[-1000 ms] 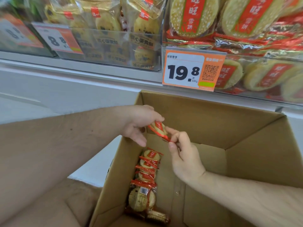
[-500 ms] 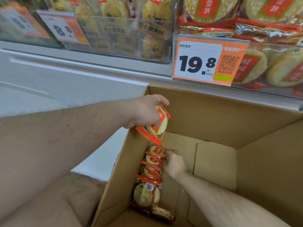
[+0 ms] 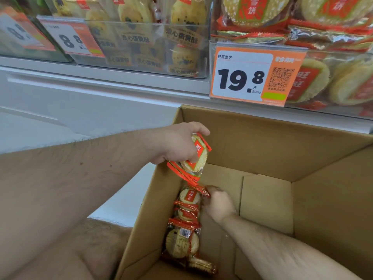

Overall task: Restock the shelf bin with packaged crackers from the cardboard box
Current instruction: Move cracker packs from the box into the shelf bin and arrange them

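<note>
crackers (image 3: 194, 156) in left hand (image 3: 177, 143) | right hand (image 3: 219, 205) fingertips hidden behind packs

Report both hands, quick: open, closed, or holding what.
Left hand: closed, holding cracker packets above the cardboard box.
Right hand: down in the box, fingers curled on a red packet edge in the row.

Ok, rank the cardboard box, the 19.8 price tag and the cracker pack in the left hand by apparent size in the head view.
1. Cardboard box, largest by far.
2. 19.8 price tag.
3. Cracker pack held in the left hand, partly covered by its fingers.
</note>
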`<state>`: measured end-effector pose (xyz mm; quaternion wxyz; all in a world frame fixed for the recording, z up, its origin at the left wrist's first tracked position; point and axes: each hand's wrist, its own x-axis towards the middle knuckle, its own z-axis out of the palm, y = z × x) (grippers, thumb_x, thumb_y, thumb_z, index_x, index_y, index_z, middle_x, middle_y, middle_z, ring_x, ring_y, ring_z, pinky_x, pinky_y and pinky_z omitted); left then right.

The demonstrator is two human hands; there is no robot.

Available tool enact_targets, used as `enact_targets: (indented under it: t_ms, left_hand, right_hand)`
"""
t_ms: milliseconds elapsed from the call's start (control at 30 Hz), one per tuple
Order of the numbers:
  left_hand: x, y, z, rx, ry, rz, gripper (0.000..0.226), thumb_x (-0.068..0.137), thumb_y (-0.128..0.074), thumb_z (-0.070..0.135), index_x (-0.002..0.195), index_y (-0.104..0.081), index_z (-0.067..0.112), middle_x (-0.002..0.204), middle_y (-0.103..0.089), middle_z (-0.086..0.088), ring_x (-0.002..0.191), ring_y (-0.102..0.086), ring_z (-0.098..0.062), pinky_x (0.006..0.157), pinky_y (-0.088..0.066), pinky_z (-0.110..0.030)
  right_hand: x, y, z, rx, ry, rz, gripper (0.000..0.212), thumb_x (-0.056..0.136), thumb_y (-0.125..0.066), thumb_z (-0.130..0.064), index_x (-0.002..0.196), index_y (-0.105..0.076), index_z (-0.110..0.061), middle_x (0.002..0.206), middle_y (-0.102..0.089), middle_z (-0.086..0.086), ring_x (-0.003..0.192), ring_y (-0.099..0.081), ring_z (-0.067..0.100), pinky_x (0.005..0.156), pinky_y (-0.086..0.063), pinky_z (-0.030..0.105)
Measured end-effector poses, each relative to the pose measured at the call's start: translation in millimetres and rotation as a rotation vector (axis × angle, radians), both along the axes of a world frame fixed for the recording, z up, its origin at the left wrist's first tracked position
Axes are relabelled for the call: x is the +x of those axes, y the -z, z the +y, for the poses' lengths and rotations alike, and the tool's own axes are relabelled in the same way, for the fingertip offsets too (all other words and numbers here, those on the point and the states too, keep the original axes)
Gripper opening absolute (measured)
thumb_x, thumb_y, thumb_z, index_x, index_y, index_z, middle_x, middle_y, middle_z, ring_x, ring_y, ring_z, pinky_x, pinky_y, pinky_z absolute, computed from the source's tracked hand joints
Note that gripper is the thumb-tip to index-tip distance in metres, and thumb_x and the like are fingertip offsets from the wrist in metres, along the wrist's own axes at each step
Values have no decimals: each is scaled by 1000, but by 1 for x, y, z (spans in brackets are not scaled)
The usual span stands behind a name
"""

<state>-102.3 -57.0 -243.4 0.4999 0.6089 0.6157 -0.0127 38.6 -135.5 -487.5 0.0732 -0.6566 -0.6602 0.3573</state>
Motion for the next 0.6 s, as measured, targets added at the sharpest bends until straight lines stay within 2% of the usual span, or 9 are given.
enact_targets:
  t_ms: [100,167,233,333,400,467,533,600]
  left_hand:
    - [0,-5,0,20,7,-13,69,81,-62,-2,129,-48,46,114,-57,-1,97,-65,-29,85,-57,-48]
    - [1,-9,-1,21,12,-48,66,81,-57,-2,124,-50,47,112,-58,-2,94,-66,-28,81,-57,-44]
    - [2,-14,-2,29,14,-86,65,81,-53,-4,121,-52,46,111,-59,-4,90,-64,-28,76,-56,-41]
    - [2,-21,-6,30,-14,-132,68,82,-50,-10,121,-56,45,114,-56,-4,98,-64,-30,78,-59,-44]
    - [3,-25,-9,14,-56,-189,72,82,-49,-15,120,-58,45,117,-57,-7,100,-63,-32,80,-60,-46]
    - [6,-29,-12,6,-98,-252,76,82,-48,-19,124,-58,43,115,-57,-7,95,-63,-30,73,-60,-40]
    - [14,-34,-17,0,-119,-328,78,82,-49,-22,128,-56,41,115,-57,-5,86,-61,-24,60,-55,-29]
    - [24,-39,-23,-21,-123,-414,79,80,-51,-23,126,-58,41,123,-57,-5,94,-62,-25,69,-54,-29]
  right_hand:
    - [33,-36,0,104,-59,-58,47,83,-50,-7,128,-60,-18,124,-64,9,114,-60,28,94,-46,27]
    - [61,-70,-4,225,-142,-108,53,82,-50,-4,133,-57,-16,134,-60,7,122,-57,25,101,-44,28]
    - [89,-108,-10,425,-219,-149,54,75,-56,0,127,-62,-11,132,-62,8,119,-61,25,98,-49,31]
    - [126,-162,-27,629,-252,-170,55,63,-72,9,116,-69,-6,124,-67,9,108,-67,25,89,-55,35]
    - [142,-192,-39,712,-227,-184,57,63,-73,12,117,-69,-7,128,-64,6,112,-66,22,96,-50,29]
    - [148,-217,-51,791,-164,-170,57,65,-73,13,118,-69,-8,131,-61,3,114,-64,18,95,-49,22]
    - [147,-242,-61,848,-68,-123,57,66,-73,16,117,-70,-7,130,-60,1,105,-65,8,86,-45,3]
    - [139,-261,-69,894,6,-52,56,67,-74,16,118,-70,-7,130,-60,2,97,-63,-4,74,-39,-6]
